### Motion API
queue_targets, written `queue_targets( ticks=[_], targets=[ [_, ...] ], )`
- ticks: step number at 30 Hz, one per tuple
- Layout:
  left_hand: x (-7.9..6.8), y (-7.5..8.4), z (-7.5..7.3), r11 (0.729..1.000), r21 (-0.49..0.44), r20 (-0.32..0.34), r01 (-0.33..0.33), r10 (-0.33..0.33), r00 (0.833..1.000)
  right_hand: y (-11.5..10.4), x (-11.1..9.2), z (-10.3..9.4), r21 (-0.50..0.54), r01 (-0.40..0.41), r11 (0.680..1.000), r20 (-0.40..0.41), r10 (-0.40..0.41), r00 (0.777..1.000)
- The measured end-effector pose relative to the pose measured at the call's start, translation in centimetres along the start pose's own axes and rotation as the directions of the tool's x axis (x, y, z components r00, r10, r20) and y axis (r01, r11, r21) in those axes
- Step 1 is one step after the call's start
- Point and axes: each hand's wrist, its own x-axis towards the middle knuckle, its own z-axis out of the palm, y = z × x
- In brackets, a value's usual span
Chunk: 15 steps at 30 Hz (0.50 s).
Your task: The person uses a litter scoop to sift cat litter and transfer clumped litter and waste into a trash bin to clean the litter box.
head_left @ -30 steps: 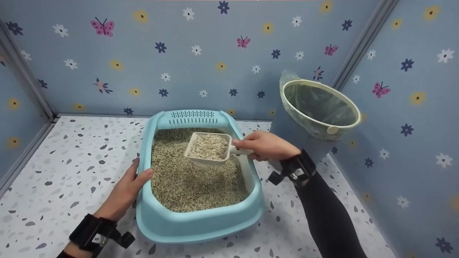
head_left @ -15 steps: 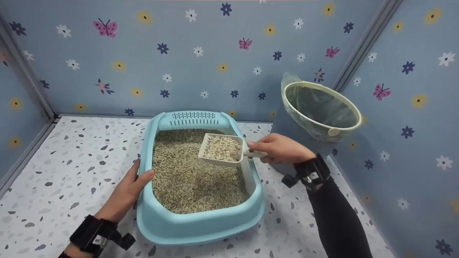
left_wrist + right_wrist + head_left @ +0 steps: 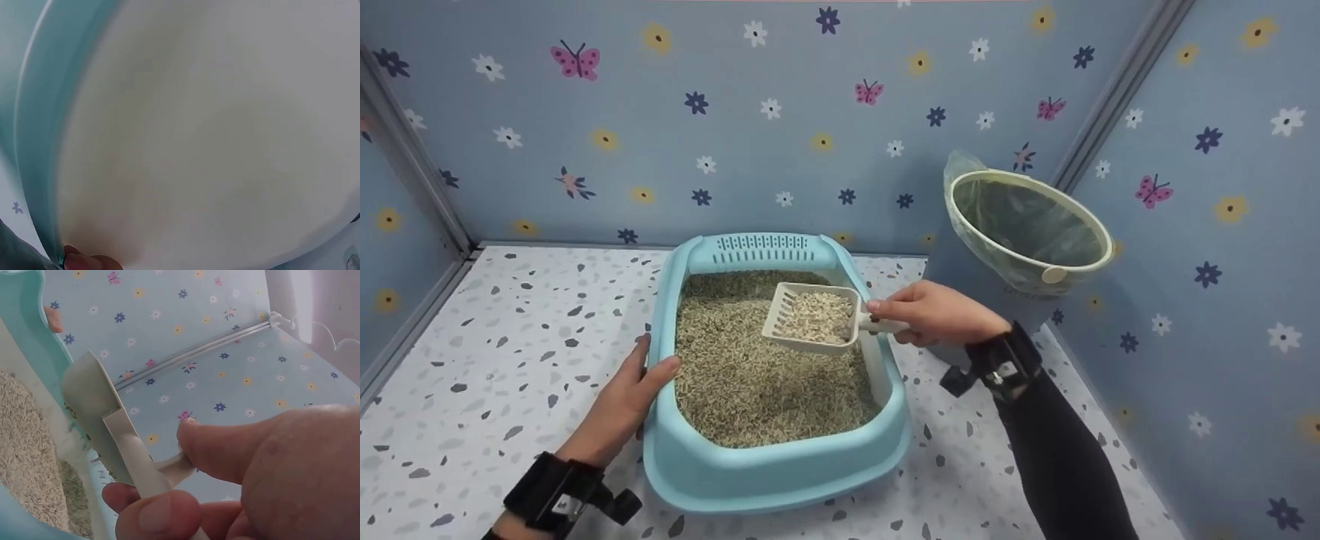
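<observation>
My right hand (image 3: 941,313) grips the handle of a white litter scoop (image 3: 850,334). The slotted scoop is held above the litter box and carries a heap of pale litter pellets (image 3: 817,315); slots show bare at its left end. In the right wrist view the scoop (image 3: 93,391) is seen from behind, with thumb and fingers around its handle. Below it stands a light blue litter box (image 3: 780,480) filled with brownish litter (image 3: 750,390). My left hand (image 3: 622,397) holds the box's left rim, thumb over the top and fingers on the outer side.
A bin (image 3: 971,292) lined with a thin translucent bag (image 3: 1020,217) under a cream ring stands right of the box. The box rests on a white speckled surface (image 3: 525,337). Blue flowered panels (image 3: 780,90) close off the back and both sides.
The scoop moved right, then slightly back left. Its heap of pellets has shrunk, baring slots at the left end. My left hand has stayed on the rim.
</observation>
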Motion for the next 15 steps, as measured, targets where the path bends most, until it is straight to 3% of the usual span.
queue_targets(
  ticks=[4, 11, 15],
  targets=[
    [-0.1, -0.1, -0.2, 1.000, -0.001, -0.006, 0.007, -0.007, 1.000, -0.5, 1.7, 1.3, -0.030, 0.022, 0.999, 0.013, -0.021, 1.000],
    [-0.3, -0.3, -0.2, 0.999, 0.037, -0.007, 0.032, -0.031, 0.999, 0.7, 0.1, 0.3, 0.004, -0.020, 1.000, -0.036, 0.020, 0.999],
    [-0.4, -0.3, -0.3, 0.999, 0.035, -0.016, 0.025, -0.025, 1.000, 0.5, 1.7, 0.9, -0.042, 0.013, 0.999, -0.006, -0.014, 1.000]
  ],
)
